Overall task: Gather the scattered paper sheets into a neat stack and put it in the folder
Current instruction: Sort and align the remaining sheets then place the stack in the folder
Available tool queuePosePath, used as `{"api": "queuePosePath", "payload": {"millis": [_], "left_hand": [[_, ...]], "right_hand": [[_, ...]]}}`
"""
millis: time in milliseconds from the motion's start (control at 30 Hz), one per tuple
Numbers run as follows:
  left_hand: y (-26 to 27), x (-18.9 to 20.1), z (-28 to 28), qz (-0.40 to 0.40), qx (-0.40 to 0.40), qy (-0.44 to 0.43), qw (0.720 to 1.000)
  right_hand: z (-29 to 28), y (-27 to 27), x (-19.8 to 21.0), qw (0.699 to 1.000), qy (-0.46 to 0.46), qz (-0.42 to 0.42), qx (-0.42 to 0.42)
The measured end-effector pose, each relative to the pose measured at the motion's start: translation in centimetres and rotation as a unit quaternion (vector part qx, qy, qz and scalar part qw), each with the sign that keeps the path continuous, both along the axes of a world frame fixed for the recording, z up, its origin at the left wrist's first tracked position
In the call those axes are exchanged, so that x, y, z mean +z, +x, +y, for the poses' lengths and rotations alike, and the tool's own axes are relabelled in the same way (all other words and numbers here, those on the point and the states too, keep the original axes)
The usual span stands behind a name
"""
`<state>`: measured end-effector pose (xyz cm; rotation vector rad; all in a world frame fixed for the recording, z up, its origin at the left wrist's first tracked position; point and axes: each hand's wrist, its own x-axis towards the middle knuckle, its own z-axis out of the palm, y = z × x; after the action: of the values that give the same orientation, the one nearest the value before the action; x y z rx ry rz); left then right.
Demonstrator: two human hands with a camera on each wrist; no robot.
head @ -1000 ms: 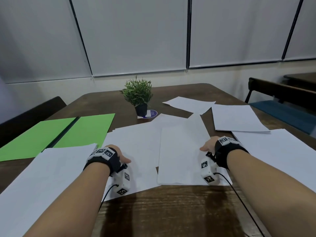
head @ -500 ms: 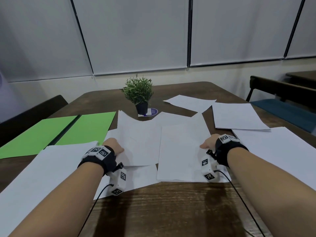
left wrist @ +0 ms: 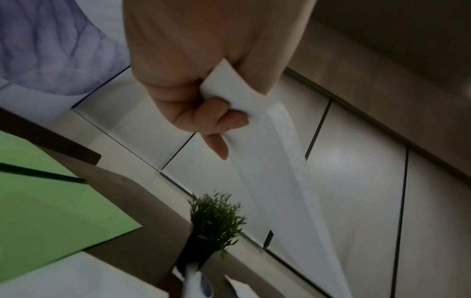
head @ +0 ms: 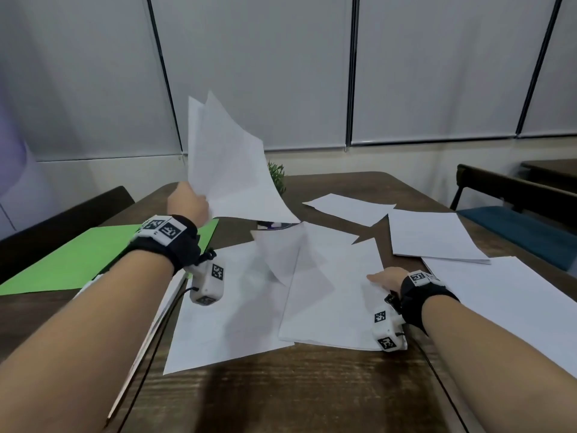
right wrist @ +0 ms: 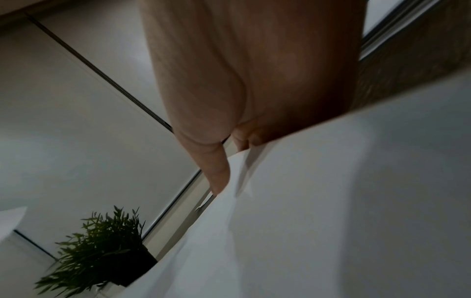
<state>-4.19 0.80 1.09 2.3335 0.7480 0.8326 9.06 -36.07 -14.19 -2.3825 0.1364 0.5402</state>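
- Nearest, at the bottom of the head view, both forearms reach in over the dark wooden table [head: 281, 398]; a white sheet [head: 146, 332] at the lower left is mostly hidden under the left forearm, only its thin edge showing.
- Just past that, the right hand [head: 385, 276] lies at centre right on the right edge of a small pile of paper sheets [head: 331, 295]. Its fingers are hidden behind the hand in the head view; the right wrist view shows the thumb [right wrist: 216, 173] lying straight along the paper edge, with the other fingers mostly tucked behind it, so the grip cannot be told.
- Left of that pile, a larger sheet [head: 224, 320] lies flat, blurred with shadow.
- Higher, at centre left, the left hand [head: 187, 204] is raised off the table and pinches the corner of at least two lifted sheets [head: 228, 170]; the left wrist view shows the fingers [left wrist: 219, 117] curled round that corner [left wrist: 229, 84].
- Behind the left wrist, the open green folder [head: 78, 260] lies flat at the left edge, partly covered by the arm.
- Further back, the small potted plant [head: 278, 176] is almost wholly hidden by the lifted paper.
- Toward the upper right, more sheets [head: 431, 235] lie scattered, one cut off by the right frame edge.
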Motion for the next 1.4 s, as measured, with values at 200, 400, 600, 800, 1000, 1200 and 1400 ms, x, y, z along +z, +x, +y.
{"api": "queuePosePath", "payload": {"millis": [200,400,600,800,1000,1200,1400], "left_hand": [[0.5,-1.5,-4.7,0.015,-0.121,-0.059,0.991],[0.9,-8.5,-10.6,0.161,-0.211,-0.088,0.960],[1.5,-13.0,-12.8,0.346,-0.215,-0.059,0.911],[1.8,-12.9,-11.2,0.324,-0.190,-0.198,0.905],[1.6,-12.1,-9.1,0.179,-0.207,-0.317,0.908],[1.5,-6.6,-9.8,-0.136,-0.272,-0.267,0.915],[1.1,-2.5,-10.4,-0.289,-0.233,-0.176,0.912]], "right_hand": [[-3.6,10.2,-8.4,0.990,0.120,-0.037,-0.059],[-0.9,2.3,-2.2,0.951,0.273,0.021,-0.146],[-1.2,2.1,-1.9,0.983,0.178,0.028,-0.041],[-1.3,3.3,-2.6,0.993,0.049,-0.063,0.091],[0.2,-0.9,2.8,0.945,0.282,-0.124,0.114],[4.0,-4.7,10.3,0.892,0.371,-0.213,0.146],[6.9,-6.2,13.6,0.843,0.440,-0.287,0.114]]}}
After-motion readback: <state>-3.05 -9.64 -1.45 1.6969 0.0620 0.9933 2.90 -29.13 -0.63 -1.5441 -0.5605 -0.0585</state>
